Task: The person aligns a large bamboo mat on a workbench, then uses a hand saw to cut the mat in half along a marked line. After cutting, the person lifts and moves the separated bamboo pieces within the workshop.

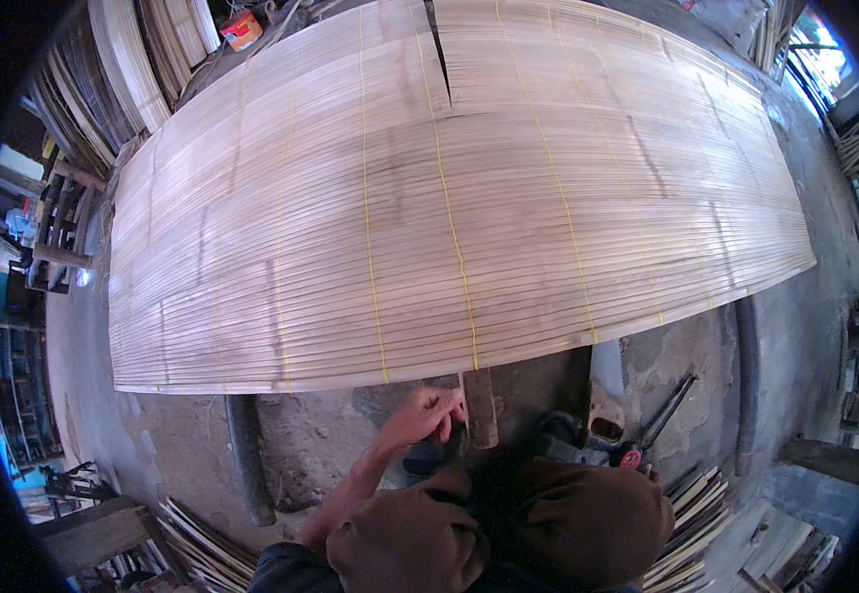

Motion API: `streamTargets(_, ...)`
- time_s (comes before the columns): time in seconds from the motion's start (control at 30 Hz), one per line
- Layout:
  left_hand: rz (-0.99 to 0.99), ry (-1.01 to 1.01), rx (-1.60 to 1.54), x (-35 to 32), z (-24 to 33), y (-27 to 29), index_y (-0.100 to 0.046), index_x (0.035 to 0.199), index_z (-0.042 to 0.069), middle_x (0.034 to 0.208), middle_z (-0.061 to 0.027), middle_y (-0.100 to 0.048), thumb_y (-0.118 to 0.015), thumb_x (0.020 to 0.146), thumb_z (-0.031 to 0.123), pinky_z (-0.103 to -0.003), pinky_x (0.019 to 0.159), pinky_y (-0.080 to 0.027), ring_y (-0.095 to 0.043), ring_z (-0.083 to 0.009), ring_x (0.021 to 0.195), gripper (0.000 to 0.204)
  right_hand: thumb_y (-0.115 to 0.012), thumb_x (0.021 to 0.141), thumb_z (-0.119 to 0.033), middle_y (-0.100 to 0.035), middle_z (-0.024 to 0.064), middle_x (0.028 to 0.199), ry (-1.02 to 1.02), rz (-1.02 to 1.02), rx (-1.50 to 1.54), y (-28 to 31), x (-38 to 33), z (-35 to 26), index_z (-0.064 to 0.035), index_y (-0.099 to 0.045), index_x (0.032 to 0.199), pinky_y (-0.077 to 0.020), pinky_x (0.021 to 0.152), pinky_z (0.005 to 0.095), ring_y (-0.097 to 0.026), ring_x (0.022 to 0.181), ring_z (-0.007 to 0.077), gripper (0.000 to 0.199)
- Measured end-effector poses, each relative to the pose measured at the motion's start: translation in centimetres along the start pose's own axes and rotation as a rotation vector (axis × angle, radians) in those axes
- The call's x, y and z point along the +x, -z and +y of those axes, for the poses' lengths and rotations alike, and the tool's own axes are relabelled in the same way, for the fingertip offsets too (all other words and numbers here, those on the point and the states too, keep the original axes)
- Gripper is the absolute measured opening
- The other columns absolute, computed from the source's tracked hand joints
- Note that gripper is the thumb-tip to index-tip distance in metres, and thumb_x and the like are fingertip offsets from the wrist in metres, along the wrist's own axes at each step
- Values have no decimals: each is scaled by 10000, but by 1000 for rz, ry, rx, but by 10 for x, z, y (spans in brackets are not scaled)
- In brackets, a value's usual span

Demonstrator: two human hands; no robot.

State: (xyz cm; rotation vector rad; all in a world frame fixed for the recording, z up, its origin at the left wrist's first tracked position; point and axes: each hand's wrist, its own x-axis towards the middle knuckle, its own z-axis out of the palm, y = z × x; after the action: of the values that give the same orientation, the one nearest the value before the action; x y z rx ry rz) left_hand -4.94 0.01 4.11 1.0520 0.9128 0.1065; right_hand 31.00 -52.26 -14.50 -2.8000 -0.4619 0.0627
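A large mat of thin pale slats (508, 208), bound by rows of yellow thread, spreads out in front of me. Just below its near edge is my left hand (424, 415), closed, with the fingertips pinched at a thin pale strip (464, 393). The strip stands beside the end of a wooden beam (484, 415) that comes out from under the mat. My right hand does not show plainly; my right knee (587, 514) covers that side. A dark split (437, 49) opens in the mat's far edge.
Beyond my right knee lie a power tool (605, 427) and a dark rod (668, 407). Bundles of slats (202, 539) lie beside my legs. Round poles (248, 460) run beneath the mat. Far left stand stacked slats (128, 59) and an orange-red tub (242, 31).
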Motion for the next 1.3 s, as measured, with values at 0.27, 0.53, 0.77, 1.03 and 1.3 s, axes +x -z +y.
streamTargets(0.27, 544, -649, 1342, 104, 61, 17, -354, 1498, 83, 1579, -100, -302, -518, 985, 364, -476, 1203, -169, -255, -272, 1467, 608, -594, 958, -294, -683, 185, 1017, 38, -15, 30, -4, -13, 1, -24, -676, 1055, -506, 832, 444, -642, 931, 351, 298)
streamTargets(0.53, 558, -671, 1368, 116, 56, 19, -309, 1524, 112, 1591, -88, -286, -509, 979, 395, -478, 1207, -161, -248, -283, 1474, 646, -605, 955, -302, -670, 161, 1022, -6, -31, 27, 14, -49, -18, -44, -658, 1087, -502, 829, 432, -629, 944, 310, 295)
streamTargets(0.77, 477, -741, 1379, 161, 95, 70, -396, 1468, 64, 1533, -191, -343, -537, 970, 355, -534, 1161, -260, -320, -381, 1421, 594, -614, 952, -309, -658, 141, 1027, 264, -124, -81, 34, -59, -91, -61, -642, 1114, -498, 827, 422, -618, 956, 275, 297)
streamTargets(1.03, 731, -741, 1418, 268, 201, 146, -439, 1436, 51, 1514, -243, -351, -459, 997, 436, -568, 1148, -268, -346, -404, 1402, 584, -625, 949, -317, -644, 117, 1033, 730, -325, -287, 45, -13, -209, -81, -624, 1146, -494, 825, 411, -605, 970, 235, 307)
streamTargets(1.3, 938, -760, 1394, 315, 191, 139, -455, 1438, 104, 1519, -185, -376, -472, 988, 436, -583, 1144, -249, -358, -402, 1392, 560, -636, 946, -325, -631, 94, 1039, 835, -432, -411, 43, 19, -271, -101, -605, 1177, -490, 823, 399, -592, 984, 194, 323)
